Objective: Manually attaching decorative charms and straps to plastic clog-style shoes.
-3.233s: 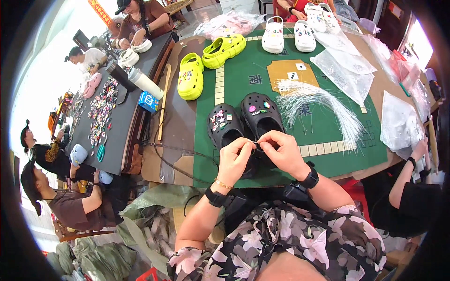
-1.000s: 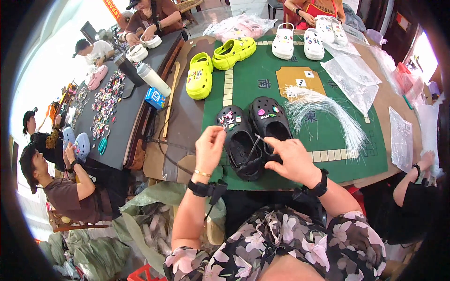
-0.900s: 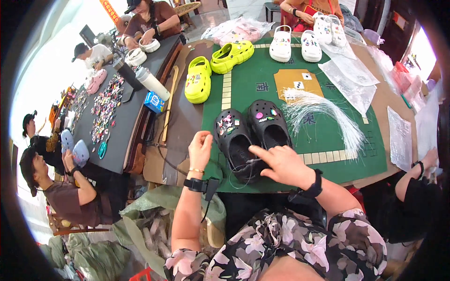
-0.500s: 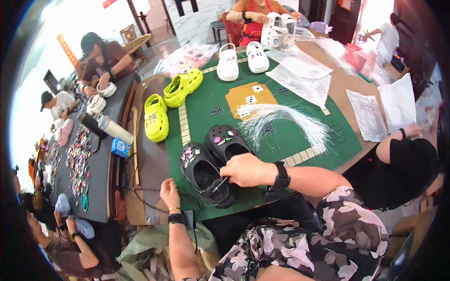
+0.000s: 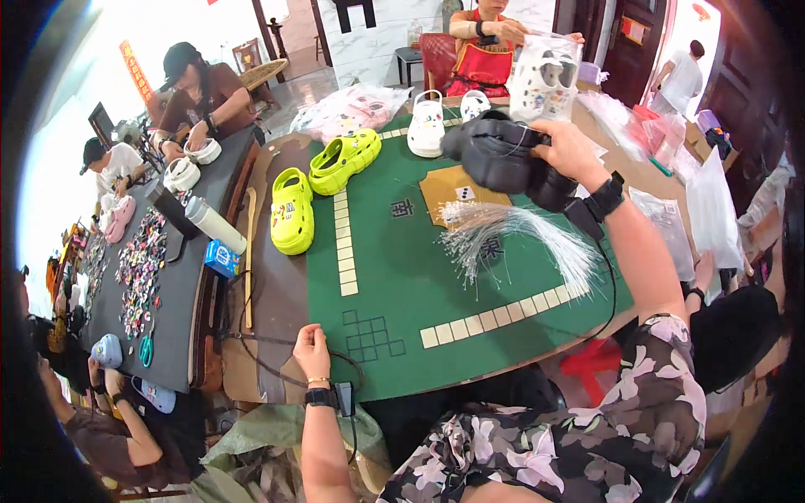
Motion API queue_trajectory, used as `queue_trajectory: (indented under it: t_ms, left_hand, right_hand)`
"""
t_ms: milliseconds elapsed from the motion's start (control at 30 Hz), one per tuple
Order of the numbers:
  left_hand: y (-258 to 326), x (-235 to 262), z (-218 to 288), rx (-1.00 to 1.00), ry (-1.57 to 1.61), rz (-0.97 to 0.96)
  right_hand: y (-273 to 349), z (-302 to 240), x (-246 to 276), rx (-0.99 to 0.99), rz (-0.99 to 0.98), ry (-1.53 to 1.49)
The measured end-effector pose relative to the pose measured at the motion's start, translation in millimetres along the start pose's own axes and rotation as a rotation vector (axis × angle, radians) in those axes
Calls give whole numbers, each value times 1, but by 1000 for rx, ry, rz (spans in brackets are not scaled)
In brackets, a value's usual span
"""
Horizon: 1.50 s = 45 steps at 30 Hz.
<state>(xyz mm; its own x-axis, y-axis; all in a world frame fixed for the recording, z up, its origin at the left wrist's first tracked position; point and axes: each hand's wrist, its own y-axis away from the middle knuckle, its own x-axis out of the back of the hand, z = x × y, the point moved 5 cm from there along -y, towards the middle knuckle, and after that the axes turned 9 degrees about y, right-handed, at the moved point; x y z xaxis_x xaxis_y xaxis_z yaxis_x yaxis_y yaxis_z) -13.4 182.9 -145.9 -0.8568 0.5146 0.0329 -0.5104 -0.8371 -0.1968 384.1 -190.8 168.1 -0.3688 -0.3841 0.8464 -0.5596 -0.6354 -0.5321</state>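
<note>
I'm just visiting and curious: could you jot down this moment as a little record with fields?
Right hand: lifted over the far side of the table, grip shut on the black clogs
Left hand: at the near table edge, by a black cord; grip unclear
Table: green mat
On it: yellow clogs, white clogs, clear fibre bundle
Nearby: other people at a dark side table

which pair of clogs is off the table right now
The black clogs, held up in the right hand over the far side of the green mat. The yellow-green pair and the white pair rest on the table.
</note>
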Motion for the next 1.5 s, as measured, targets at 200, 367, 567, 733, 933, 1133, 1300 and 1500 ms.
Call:
queue_trajectory:
  t_ms: [200, 367, 567, 733, 933, 1133, 1300, 1500]
  left_hand:
    - [0, -3, 8, -32, -60, 17]
    - [5, 4, -5, -74, -155, 49]
    - [7, -5, 20, -105, -298, 39]
    - [7, -5, 23, -130, -285, 67]
    - [8, -6, 21, -41, -310, 70]
    - [10, -6, 29, -12, -316, 67]
    - [8, -5, 33, 17, -292, 74]
    - [6, -7, 32, 6, -296, 71]
  right_hand:
    - [16, 87, -117, -235, -163, 218]
    - [18, 44, -157, -348, -478, 590]
    - [-61, -74, -174, 89, -210, 325]
    - [-112, -177, -235, 340, -158, 190]
    - [-155, -247, -318, 371, -195, 197]
    - [-181, -307, -347, 526, -26, 166]
    - [-200, -348, -339, 427, -256, -35]
    - [-196, -369, -353, 353, -492, -294]
